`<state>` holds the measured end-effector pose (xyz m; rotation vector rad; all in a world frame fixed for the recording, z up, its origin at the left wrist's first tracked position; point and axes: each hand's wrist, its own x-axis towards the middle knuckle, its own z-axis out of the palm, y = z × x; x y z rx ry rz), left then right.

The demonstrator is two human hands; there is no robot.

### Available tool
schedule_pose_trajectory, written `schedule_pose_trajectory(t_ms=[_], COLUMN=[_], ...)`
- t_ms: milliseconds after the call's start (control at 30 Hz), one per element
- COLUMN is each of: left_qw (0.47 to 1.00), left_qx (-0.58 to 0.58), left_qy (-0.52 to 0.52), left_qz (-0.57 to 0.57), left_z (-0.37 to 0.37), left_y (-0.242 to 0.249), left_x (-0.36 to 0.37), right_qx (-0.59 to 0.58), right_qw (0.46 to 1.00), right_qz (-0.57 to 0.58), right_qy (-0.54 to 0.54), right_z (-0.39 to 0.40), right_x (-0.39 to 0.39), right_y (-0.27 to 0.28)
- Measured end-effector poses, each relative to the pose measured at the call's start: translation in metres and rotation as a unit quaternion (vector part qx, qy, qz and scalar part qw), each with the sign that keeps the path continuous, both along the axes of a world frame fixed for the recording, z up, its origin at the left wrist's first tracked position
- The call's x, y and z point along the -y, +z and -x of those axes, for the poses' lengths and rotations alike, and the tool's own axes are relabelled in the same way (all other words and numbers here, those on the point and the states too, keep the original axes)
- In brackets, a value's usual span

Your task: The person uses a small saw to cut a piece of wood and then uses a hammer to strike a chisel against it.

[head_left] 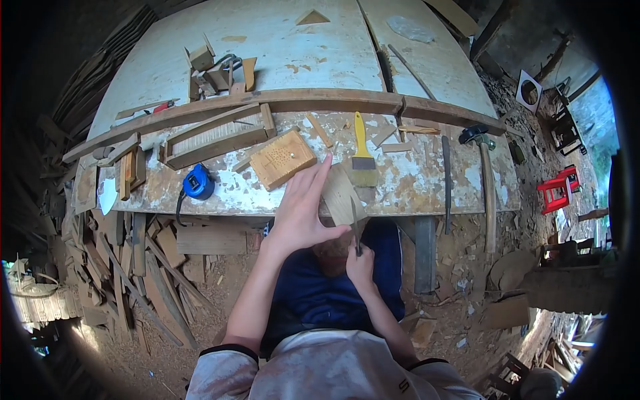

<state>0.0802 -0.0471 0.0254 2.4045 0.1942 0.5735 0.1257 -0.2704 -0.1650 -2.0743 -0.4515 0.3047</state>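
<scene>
My left hand [303, 210] lies at the front edge of the workbench, its fingers stretched forward and its thumb spread to the right, against the left side of a flat pale wood piece [339, 193]. My right hand [360, 263] is closed around the handle of a thin dark tool [355, 227], whose upper part lies against the right side of the wood piece. What kind of tool it is cannot be made out. Just beyond my left fingers sits a wooden block [285, 159] with many small holes. A yellow-handled brush [361, 137] lies to the right of the wood piece.
On the workbench [413, 180] are a blue tape measure [198, 182], an open wooden frame box [217, 137], a hammer [487, 167] and a dark rod [447, 180]. A long beam [320, 100] crosses behind. Scrap wood [160, 280] is piled below left.
</scene>
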Motion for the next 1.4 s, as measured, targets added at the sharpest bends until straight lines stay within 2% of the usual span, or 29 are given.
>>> schedule_pose_trajectory(t_ms=[100,167,267,367,467,600,767,867,967,1067,1200,1300,1367,1400], left_qw=[1.0,1.0,1.0,0.999,1.0,0.999,1.0,1.0,1.0,1.0,1.0,1.0,1.0,1.0], left_qx=[-0.014,-0.006,0.003,-0.023,-0.012,0.019,0.001,-0.006,-0.009,0.001,-0.016,-0.004,0.017,0.016], left_qy=[-0.003,-0.001,-0.002,-0.004,-0.008,0.016,0.011,0.006,0.006,0.005,0.0,-0.002,-0.006,-0.005], left_qz=[0.015,0.005,-0.003,0.027,0.013,0.048,0.0,0.011,0.011,0.0,0.023,0.013,-0.001,-0.001], left_z=[0.002,0.001,-0.001,0.005,0.004,0.0,-0.001,0.002,0.001,0.001,0.007,0.002,0.001,0.0], left_y=[0.0,-0.003,-0.001,0.001,0.001,-0.003,0.002,-0.001,0.002,-0.002,-0.001,0.001,-0.003,-0.002], left_x=[0.001,0.002,-0.001,0.006,0.003,-0.001,0.002,0.004,0.002,0.002,0.005,0.002,0.001,-0.001], right_qx=[-0.006,-0.001,0.006,0.008,-0.005,-0.04,-0.036,-0.031,0.006,-0.004,0.011,0.02,0.027,0.026], right_qw=[1.0,1.0,1.0,1.0,0.999,0.999,0.999,0.999,1.0,1.0,1.0,1.0,0.999,0.999], right_qz=[0.011,0.018,0.015,0.01,-0.03,0.001,-0.016,0.013,-0.004,0.002,0.017,-0.007,-0.026,-0.029], right_qy=[0.017,-0.004,-0.001,0.014,-0.009,0.014,-0.009,0.011,0.013,0.005,0.022,-0.001,-0.006,-0.006], right_z=[-0.004,0.002,0.001,-0.005,0.006,0.012,0.002,-0.004,-0.001,0.005,-0.006,0.009,0.01,0.004], right_x=[-0.008,0.001,0.002,-0.011,-0.004,-0.003,0.007,-0.01,-0.01,-0.003,-0.012,0.0,-0.002,-0.006], right_y=[0.031,-0.011,-0.008,0.032,-0.014,0.01,-0.011,0.039,0.018,-0.008,0.043,-0.01,-0.006,0.014])
